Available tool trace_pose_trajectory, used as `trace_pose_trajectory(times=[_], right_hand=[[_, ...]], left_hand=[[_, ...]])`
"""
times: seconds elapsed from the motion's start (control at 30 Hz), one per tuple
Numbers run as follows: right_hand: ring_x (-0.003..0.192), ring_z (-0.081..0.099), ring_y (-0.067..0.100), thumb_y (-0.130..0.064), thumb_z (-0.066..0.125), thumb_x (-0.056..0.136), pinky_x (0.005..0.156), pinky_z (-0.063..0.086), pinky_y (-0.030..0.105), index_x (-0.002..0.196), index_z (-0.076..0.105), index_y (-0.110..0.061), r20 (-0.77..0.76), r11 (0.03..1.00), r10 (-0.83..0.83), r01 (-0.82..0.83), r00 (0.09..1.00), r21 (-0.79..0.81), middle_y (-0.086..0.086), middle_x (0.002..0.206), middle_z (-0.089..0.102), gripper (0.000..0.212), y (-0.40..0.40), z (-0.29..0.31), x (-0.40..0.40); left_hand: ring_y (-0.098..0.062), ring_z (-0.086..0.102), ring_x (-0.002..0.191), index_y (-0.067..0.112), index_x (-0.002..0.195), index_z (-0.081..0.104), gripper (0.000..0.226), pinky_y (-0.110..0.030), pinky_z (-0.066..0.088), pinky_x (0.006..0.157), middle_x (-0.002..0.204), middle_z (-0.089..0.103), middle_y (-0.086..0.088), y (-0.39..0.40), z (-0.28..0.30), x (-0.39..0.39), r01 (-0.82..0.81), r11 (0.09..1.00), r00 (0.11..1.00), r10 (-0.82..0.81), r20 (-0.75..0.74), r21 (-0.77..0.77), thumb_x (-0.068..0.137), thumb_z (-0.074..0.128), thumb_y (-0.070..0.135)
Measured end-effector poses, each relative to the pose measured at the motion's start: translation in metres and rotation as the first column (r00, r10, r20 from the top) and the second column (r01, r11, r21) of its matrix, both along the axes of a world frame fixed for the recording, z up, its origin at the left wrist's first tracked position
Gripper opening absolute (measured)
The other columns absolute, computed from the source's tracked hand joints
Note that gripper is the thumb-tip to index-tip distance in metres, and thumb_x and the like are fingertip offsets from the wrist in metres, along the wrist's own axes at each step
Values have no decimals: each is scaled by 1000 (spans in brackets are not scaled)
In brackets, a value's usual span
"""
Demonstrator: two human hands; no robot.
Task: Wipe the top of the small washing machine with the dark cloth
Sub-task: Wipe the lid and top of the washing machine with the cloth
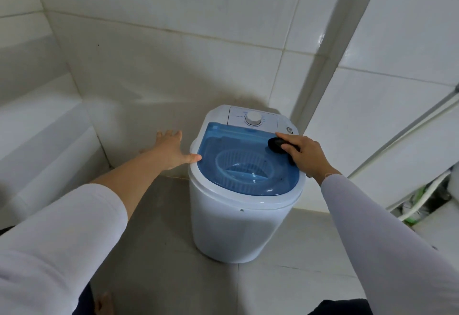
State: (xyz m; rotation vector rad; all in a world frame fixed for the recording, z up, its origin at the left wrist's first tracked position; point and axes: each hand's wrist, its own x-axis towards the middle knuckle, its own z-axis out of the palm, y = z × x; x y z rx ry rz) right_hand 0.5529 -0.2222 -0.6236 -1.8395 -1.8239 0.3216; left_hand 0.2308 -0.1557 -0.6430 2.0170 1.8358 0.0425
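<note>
We press the soft, limp dark cloth (279,145) flat under our grasping right hand (304,154); our released left hand (171,149) steadies the light washing machine (236,225) at its rim.

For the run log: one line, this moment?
right hand: dark cloth on blue lid | left hand: open, thumb at lid edge

You are looking down at a grey tiled floor (161,252) that meets white tiled walls. The small washing machine (238,227) stands directly on it, upright, in the corner at about one o'clock. A bare foot (103,302) rests on the floor at seven o'clock.
</note>
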Motion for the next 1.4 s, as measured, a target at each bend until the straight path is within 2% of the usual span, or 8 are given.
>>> trace_pose_trajectory(times=[0.17, 0.27, 0.47, 0.6, 0.7, 0.77, 1.03, 1.4], right_hand=[[119, 53, 27, -14, 54, 91, 96, 30, 18, 130, 53, -24, 65, 1000, -16, 17, 998, -21, 8, 129, 61, 40, 3, 38, -11], [104, 58, 23, -15, 59, 88, 91, 34, 19, 124, 53, -20, 61, 997, 54, -57, 997, 51, 11, 119, 65, 37, 17, 63, -44], [101, 56, 25, -22, 65, 81, 83, 37, 26, 109, 59, -17, 183, 959, 276, -283, 944, 12, 8, 109, 61, 30, 58, 65, -134], [130, 40, 24, -38, 53, 88, 107, 30, 39, 127, 53, -29, 336, 932, 359, -317, 871, -173, 3, 139, 49, 40, 71, 36, -170], [138, 31, 22, -47, 30, 95, 111, 27, 46, 137, 39, -36, 343, 934, 326, -244, 881, -261, -2, 149, 38, 44, 71, 17, -182], [137, 32, 21, -42, 26, 98, 110, 30, 45, 137, 40, -34, 349, 935, 338, -271, 874, -228, -2, 147, 40, 42, 68, 9, -182], [137, 34, 17, -36, 40, 96, 112, 30, 38, 132, 47, -35, 293, 902, 429, -389, 855, -186, -5, 148, 39, 37, 65, 4, -147], [134, 39, 18, -30, 46, 95, 111, 27, 30, 130, 52, -31, 216, 975, 208, -186, 954, -120, -5, 147, 42, 36, 34, 3, -74]], left_hand=[[-34, -6, 148, 14, 152, 2, 112, -55, 11, 118, 161, 0, -11, -9, 6, 0, 21, 1000, 999, -21, 37, -11, 72, 57, 70], [-34, -8, 147, 12, 152, 0, 116, -47, 6, 121, 161, -2, -12, -14, 14, 0, 78, 996, 997, -77, 19, -30, 71, 62, 67], [-33, -15, 147, 18, 151, -6, 130, -60, 14, 115, 161, -5, -7, -7, -5, -3, 37, 993, 994, -25, 107, -115, 59, 68, 72], [-32, -15, 147, 16, 151, -7, 132, -62, 13, 115, 161, -2, -6, -10, -5, -2, 25, 995, 986, -8, 167, -101, 59, 71, 69], [-28, -15, 147, 12, 150, -13, 131, -67, 9, 112, 161, -7, -6, -19, 4, -2, -11, 990, 988, 33, 150, -141, 64, 69, 67], [-27, -16, 147, 11, 149, -15, 130, -68, 8, 111, 161, -9, -5, -21, 8, -2, -4, 988, 990, 25, 136, -158, 66, 68, 66], [-28, -17, 147, 12, 149, -16, 130, -69, 8, 111, 161, -14, -4, -18, 7, -2, 13, 986, 995, 4, 101, -169, 66, 65, 69], [-32, -15, 147, 12, 149, -15, 134, -60, 13, 115, 161, -10, -8, -8, -6, -4, 22, 993, 997, -12, 82, -119, 61, 64, 74]])
